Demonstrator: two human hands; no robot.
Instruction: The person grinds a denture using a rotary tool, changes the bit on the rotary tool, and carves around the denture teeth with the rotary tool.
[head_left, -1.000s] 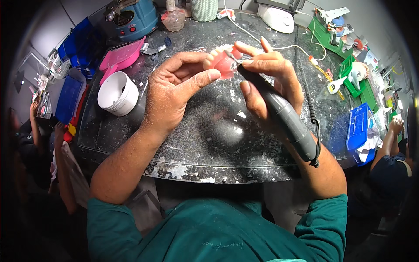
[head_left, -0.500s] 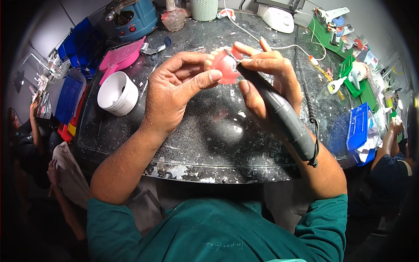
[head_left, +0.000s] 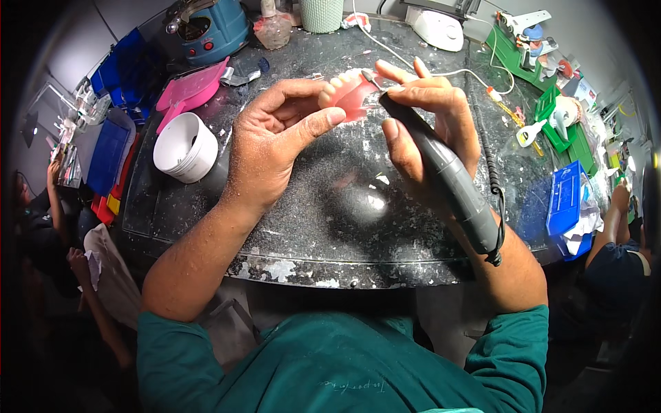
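Note:
Pinched between the thumb and fingers of my left hand (head_left: pixel 279 131) is a pink denture (head_left: pixel 354 100) with a row of cream teeth along its far left edge. White dust coats that hand and wrist. My right hand (head_left: pixel 437 127) grips a black rotary handpiece (head_left: pixel 444 175), its body slanting down toward my right forearm. The handpiece's metal bur (head_left: pixel 372 80) is at the denture's upper right part; whether it touches the pink surface I cannot tell. A coiled black cord (head_left: pixel 493 165) runs beside the handpiece. Both hands are above the dark, dust-speckled bench (head_left: pixel 310 227).
Left of my hands stand a white tub (head_left: pixel 186 148) and a pink dustpan (head_left: pixel 194 89). Behind are a blue machine (head_left: pixel 213 34), a glass bottle (head_left: pixel 273 33) and a green basket (head_left: pixel 322 15). A white cable (head_left: pixel 399 56) crosses the bench. Blue bins (head_left: pixel 566 199) and green trays (head_left: pixel 551 117) line the right.
The denture has tilted in my left hand, so its teeth show more and its rounded pink face less. My right hand and the handpiece have shifted slightly right.

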